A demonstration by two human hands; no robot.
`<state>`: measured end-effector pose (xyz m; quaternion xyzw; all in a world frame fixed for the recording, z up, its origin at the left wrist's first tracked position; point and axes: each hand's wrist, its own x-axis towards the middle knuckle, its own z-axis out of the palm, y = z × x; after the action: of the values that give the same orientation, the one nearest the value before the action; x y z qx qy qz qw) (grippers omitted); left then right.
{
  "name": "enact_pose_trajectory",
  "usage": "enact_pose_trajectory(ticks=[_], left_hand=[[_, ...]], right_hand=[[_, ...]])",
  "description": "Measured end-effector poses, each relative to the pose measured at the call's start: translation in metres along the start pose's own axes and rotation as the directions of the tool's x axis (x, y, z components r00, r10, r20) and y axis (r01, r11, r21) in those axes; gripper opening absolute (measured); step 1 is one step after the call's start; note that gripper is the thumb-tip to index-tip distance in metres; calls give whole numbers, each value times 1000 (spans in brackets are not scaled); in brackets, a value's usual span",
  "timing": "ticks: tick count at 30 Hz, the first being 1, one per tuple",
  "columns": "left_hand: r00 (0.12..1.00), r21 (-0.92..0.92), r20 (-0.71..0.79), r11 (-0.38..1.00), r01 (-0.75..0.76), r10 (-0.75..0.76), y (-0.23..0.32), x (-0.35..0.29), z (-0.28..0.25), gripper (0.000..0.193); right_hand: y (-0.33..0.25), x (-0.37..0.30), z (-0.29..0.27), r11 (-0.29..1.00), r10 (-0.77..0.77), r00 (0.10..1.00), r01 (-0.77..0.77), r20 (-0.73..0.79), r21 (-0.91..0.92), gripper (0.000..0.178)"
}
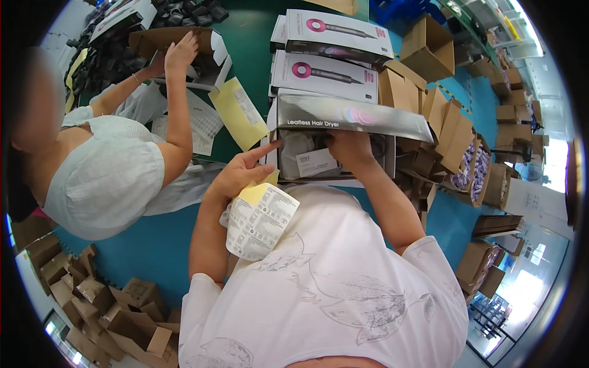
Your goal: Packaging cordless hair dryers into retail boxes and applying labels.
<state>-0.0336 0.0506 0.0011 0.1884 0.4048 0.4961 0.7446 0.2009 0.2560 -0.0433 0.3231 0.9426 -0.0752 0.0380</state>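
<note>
In front of me lies a hair dryer box (392,156) with its silver-grey lid (356,118) raised. Inside are a white printed card (317,162) and something grey in clear wrapping (296,145). My right hand (348,149) reaches into the box under the lid, and its fingertips are hidden. My left hand (242,173) grips a bent bundle of white printed label sheets (262,222) with yellow backing. Its index finger stretches to the box's left edge. The labels hang over my forearm and shirt.
Closed hair dryer boxes (325,76) are stacked beyond the open one. On the left, a co-worker's hands (180,55) are at another open box (222,64). A yellow-backed label sheet (238,113) lies between us on the green table (248,37). Brown cartons (455,132) crowd the right.
</note>
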Motion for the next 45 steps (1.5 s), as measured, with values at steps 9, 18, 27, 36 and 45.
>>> enact_pose_trajectory(ticks=[9, 18, 27, 36, 45], left_hand=[[997, 16, 66, 999, 33, -34, 1, 3, -7, 62], [997, 135, 46, 990, 50, -56, -8, 0, 6, 64], [996, 224, 47, 973, 59, -71, -4, -1, -6, 68], [998, 24, 62, 999, -26, 25, -1, 7, -14, 70], [999, 111, -23, 994, -25, 27, -7, -1, 2, 68]], right_hand=[[-49, -47, -141, 829, -188, 962, 264, -199, 493, 17], [-12, 152, -208, 893, 15, 1000, -9, -10, 450, 24], [-138, 325, -172, 776, -455, 700, 615, -550, 142, 45], [-77, 21, -204, 349, -780, 211, 928, -589, -131, 37], [-21, -35, 7, 907, -414, 908, 418, -73, 53, 58]])
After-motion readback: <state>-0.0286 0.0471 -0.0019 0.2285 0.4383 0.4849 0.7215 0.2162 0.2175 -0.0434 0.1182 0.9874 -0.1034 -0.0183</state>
